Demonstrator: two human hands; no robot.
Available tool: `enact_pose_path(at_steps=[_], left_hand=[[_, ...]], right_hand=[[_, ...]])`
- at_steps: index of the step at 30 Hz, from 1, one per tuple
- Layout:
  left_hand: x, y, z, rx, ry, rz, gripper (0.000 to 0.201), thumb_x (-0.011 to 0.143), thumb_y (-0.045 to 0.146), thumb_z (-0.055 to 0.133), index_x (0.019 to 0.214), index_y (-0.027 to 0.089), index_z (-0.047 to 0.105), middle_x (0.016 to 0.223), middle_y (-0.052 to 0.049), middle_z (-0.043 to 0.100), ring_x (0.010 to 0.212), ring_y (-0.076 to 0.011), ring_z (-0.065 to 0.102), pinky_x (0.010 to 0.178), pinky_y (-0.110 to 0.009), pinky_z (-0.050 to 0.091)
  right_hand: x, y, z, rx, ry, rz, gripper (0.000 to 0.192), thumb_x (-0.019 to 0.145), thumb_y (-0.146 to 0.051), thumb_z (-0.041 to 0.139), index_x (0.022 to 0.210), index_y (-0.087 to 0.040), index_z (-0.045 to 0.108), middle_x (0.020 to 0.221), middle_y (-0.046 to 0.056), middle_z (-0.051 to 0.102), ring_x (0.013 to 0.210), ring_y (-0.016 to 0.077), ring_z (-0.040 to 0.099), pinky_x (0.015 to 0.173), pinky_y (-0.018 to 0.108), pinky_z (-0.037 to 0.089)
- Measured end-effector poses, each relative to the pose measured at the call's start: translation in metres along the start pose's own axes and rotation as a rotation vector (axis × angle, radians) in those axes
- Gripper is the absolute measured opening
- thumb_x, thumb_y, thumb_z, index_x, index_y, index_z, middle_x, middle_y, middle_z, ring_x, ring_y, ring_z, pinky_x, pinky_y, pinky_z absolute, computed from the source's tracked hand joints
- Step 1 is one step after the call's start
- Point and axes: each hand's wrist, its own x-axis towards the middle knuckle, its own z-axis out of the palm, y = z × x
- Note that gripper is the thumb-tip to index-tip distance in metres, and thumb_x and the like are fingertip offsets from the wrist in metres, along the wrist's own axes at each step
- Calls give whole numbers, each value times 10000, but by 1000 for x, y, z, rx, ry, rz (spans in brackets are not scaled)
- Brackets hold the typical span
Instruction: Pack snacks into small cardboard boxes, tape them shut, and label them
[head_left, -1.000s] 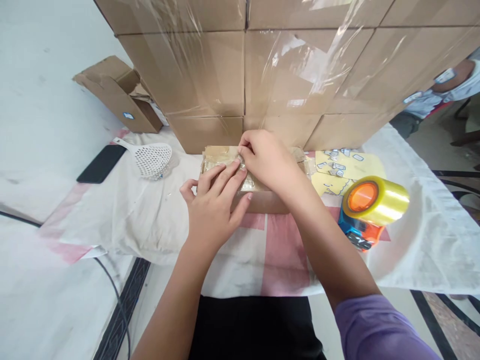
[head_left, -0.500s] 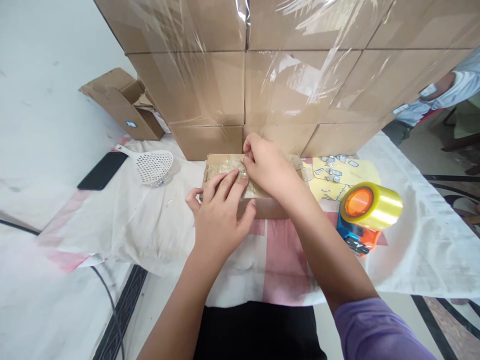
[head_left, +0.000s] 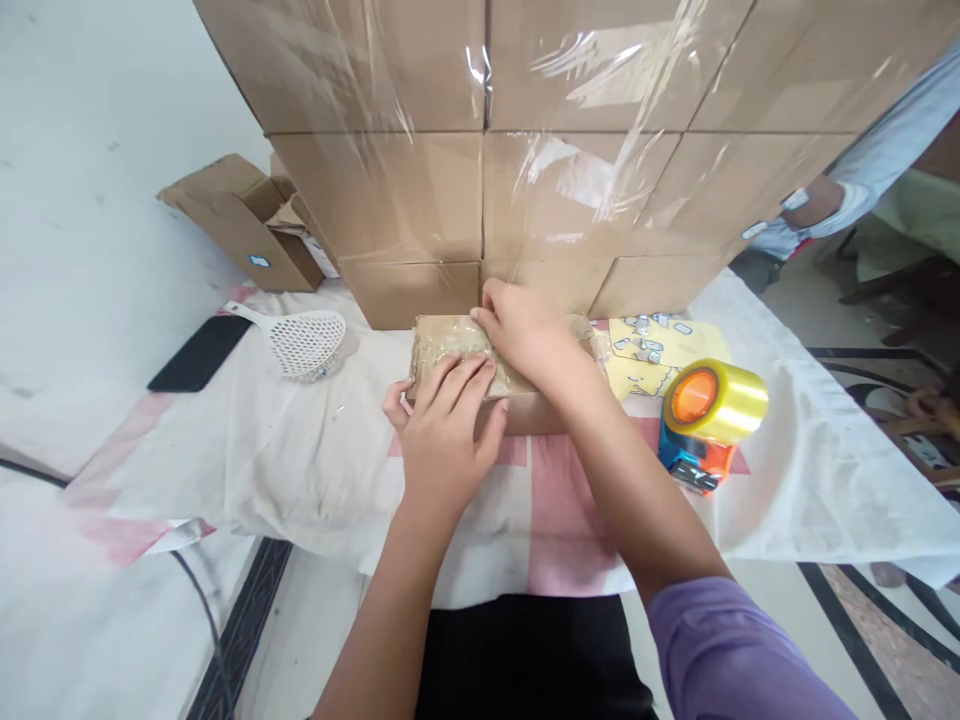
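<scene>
A small cardboard box (head_left: pixel 534 417) lies on the cloth-covered table in front of me, its top covered with wrinkled clear packing tape (head_left: pixel 442 340). My left hand (head_left: pixel 448 425) rests spread over the box's left part, fingers on the taped top and thumb against the front side. Above the middle of the top, my right hand (head_left: pixel 523 332) has thumb and forefinger pressed together near the box's back edge. Whatever that pinch holds, if anything, is too small to make out. My right hand and forearm hide part of the box's right side.
Behind stands a wall of film-wrapped cartons (head_left: pixel 405 200). To the right are a yellow sheet (head_left: pixel 697 345) with small labels and a tape dispenser (head_left: pixel 697 465) with a yellow roll (head_left: pixel 731 400). Leftward lie a white perforated scoop (head_left: pixel 304 340), a black phone (head_left: pixel 199 353) and an open carton (head_left: pixel 277 255). A co-worker's sleeve (head_left: pixel 877 150) shows at right.
My right hand has shifted slightly left along the box top, still pinched. My left hand stays spread on the box with its fingers slightly closer together. The whole view has shifted a little.
</scene>
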Motion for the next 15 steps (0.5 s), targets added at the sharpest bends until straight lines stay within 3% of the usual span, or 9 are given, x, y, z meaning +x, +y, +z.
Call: enact_pose_path(at_steps=[3,8,15], left_hand=[[-7,-7,6,-33,105,48,251,984,276,593,1202,312,713,1231,-34,763,1229,-271,662,1111,-483,214],[-18,-20,28,-35,261,90,255,946,321,655,1192,304,722,1194,-47,776,1152,-278,679,1162,-490,174],[-15,-22,53,-111,424,44,178,967,309,598,1021,279,765,1060,-34,805,1063,-244,668,1207,-494,153]], right_hand=[[3,-1,-1,-90,-45,-2,234,1042,-225,462,1007,-138,676,1021,162,729,927,262,657,740,338,393],[-11,8,-1,-34,-80,-200,309,1031,-394,534,1096,-122,665,1137,143,669,963,236,632,813,330,432],[-28,7,7,-98,-9,-172,273,1060,-256,462,1195,-120,656,1170,136,615,1072,254,580,869,352,428]])
